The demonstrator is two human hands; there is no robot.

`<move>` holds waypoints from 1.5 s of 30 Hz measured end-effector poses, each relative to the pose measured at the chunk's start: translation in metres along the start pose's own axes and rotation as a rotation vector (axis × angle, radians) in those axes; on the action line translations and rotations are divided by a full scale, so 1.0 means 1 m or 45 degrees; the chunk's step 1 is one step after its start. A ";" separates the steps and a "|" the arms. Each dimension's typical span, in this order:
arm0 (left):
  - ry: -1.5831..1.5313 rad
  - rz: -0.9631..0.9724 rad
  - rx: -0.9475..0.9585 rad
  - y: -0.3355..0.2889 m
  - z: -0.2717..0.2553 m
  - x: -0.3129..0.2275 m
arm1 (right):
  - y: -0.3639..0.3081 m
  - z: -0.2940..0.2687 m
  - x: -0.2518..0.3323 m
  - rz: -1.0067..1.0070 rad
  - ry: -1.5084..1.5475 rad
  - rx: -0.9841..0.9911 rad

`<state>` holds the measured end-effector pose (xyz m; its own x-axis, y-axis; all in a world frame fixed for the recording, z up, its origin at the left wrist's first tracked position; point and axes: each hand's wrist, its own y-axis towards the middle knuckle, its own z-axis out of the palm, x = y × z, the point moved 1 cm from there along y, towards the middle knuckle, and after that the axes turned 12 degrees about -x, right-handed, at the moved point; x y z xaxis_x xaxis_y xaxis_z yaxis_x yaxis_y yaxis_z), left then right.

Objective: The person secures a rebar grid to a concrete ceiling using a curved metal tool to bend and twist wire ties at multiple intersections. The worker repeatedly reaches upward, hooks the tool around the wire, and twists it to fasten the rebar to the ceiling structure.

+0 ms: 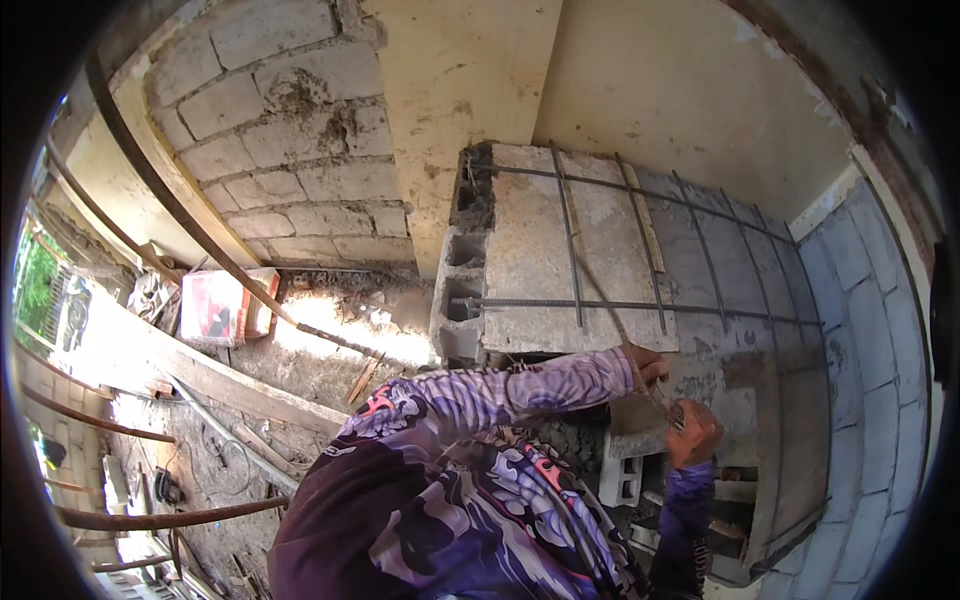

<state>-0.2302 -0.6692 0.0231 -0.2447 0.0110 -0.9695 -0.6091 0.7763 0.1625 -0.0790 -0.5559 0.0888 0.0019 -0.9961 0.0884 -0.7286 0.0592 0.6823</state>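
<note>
My left hand [650,365] is closed around a thin, rusty steel bar [613,305], its arm reaching across from the left. Lower and to the right, my right hand [694,436] grips the bar's near end; the fingers partly hide that end. From my hands the bar slants up and away to the left, over a grid of rebar [560,303]. This grid lies on a flat top of plywood [525,240] and grey boards [690,265]. Whether the held bar touches the grid, I cannot tell.
Hollow concrete blocks [462,300] edge the top's left side. A grey block wall [875,400] rises at right. Below my hands, a gap shows another hollow block [621,482]. Long curved rusty bars [190,215] cross the left side, near a red-and-white bag [215,305] and a long timber plank [240,375].
</note>
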 end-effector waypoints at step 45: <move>-1.234 -0.996 -0.185 -0.045 0.014 -0.040 | -0.031 0.009 0.076 0.703 0.525 -0.481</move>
<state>-0.1826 -0.6960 0.0516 0.8366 0.0858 -0.5411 -0.4332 0.7081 -0.5576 -0.0625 -0.6344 0.0675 0.0156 -0.7156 0.6983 -0.4161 0.6304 0.6553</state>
